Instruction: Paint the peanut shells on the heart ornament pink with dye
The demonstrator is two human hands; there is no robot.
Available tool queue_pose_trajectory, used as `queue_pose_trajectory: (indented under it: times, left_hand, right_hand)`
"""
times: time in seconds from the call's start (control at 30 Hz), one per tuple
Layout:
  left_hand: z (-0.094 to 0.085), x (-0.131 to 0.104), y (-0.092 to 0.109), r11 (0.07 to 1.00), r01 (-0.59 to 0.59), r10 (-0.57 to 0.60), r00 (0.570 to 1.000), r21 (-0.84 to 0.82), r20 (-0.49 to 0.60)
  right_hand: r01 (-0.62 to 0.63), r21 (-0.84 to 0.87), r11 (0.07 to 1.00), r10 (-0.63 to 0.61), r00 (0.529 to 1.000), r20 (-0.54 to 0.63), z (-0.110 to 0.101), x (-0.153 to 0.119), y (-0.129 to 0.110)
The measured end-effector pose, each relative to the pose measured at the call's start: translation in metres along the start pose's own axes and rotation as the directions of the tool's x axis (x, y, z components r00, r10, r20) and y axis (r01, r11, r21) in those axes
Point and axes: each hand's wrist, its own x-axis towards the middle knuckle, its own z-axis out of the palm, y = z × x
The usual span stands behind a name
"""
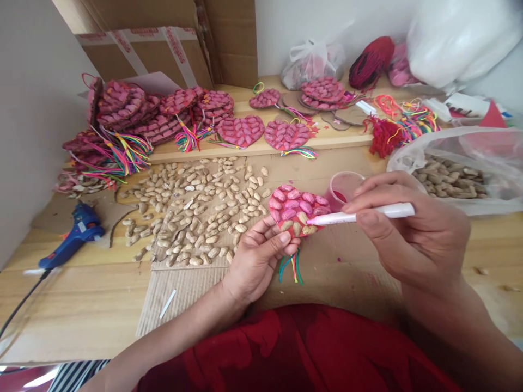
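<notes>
My left hand (261, 253) grips the lower edge of a red heart-shaped piece (292, 206) with peanuts stuck on it. Most of these peanuts are pink, while several near the bottom are still bare tan. Coloured strings (292, 268) dangle beneath it. Between the thumb and fingers of my right hand (408, 226) is a white marker (363, 213), its pink tip touching a peanut on the heart. Just behind that hand stands a clear plastic cup (345, 188) with pink liquid, partly hidden by the fingers.
Loose peanuts (204, 218) cover the cardboard at left, beside a blue glue gun (77, 231) with a cord. Finished pink peanut hearts (241, 130) line the raised shelf, with stacks further left. A plastic bag of peanuts (449, 177) lies at right, below coloured yarn (408, 117).
</notes>
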Motion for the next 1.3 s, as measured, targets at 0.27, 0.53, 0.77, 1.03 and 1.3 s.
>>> queue_pose_trajectory:
  times: [0.27, 0.53, 0.77, 1.03, 1.3]
  left_hand:
    - [-0.0015, 0.0006, -0.002, 1.0, 0.018, -0.018, 1.0, 0.019, 0.007]
    - [-0.0015, -0.0004, -0.0024, 0.999, 0.026, -0.027, 0.999, 0.021, 0.03]
    - [-0.0034, 0.0004, -0.0031, 1.0, 0.004, -0.004, 1.0, 0.019, 0.006]
    - [0.0, -0.0001, -0.0031, 0.999, 0.031, -0.03, 0.999, 0.044, -0.02]
    - [-0.0014, 0.0005, -0.0036, 0.999, 0.008, -0.008, 1.0, 0.045, -0.002]
  right_hand:
    - [0.012, 0.047, 0.999, -0.01, 1.0, -0.028, 0.002, 0.0003, 0.0033]
    - [0.012, 0.048, 0.999, -0.009, 0.998, -0.059, 0.0045, -0.0004, 0.0046]
    - [0.037, 0.011, 0.999, -0.037, 0.999, -0.015, 0.0006, 0.0004, 0.0031]
    - [0.03, 0.014, 0.999, -0.03, 0.999, -0.021, 0.001, 0.0006, 0.0036]
    - [0.048, -0.015, 0.999, -0.047, 0.999, 0.019, -0.0004, 0.0003, 0.0032]
